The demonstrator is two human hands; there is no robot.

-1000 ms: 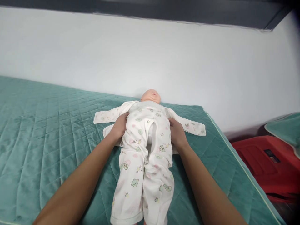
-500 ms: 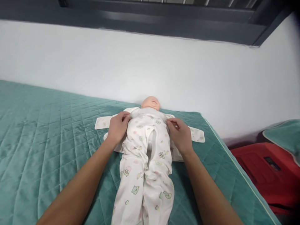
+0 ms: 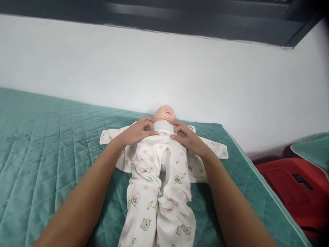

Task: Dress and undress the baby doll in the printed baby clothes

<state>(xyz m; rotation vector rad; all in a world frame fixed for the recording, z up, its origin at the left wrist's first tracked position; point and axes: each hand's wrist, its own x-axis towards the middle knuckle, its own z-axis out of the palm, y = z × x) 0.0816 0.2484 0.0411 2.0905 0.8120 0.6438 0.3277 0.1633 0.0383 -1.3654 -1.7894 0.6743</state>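
A baby doll [image 3: 165, 112] lies on its back, its head by the wall. White printed baby trousers [image 3: 149, 164], split at the crotch, cover its legs and reach up its body to a plain pale band [image 3: 163, 126] below the neck. My left hand [image 3: 140, 131] rests on the left end of this band, thumb and forefinger apart. At the right end, my right hand [image 3: 189, 139] touches it with thumb and forefinger also spread. Beneath the doll a matching baby shirt [image 3: 217, 148] is laid out, sleeves stretched to both sides.
A green quilted cover [image 3: 51, 154] lies under everything, its piped edge running down the right. Behind rises a white wall [image 3: 128, 68] below a dark frame [image 3: 154, 17]. Beyond the right edge is a red plastic object [image 3: 290, 192] with green cloth [image 3: 311, 149] over it.
Both hands have moved inward and up from the trousers' sides to the band by the neck. Their thumbs and forefingers have spread. The view has shifted slightly.
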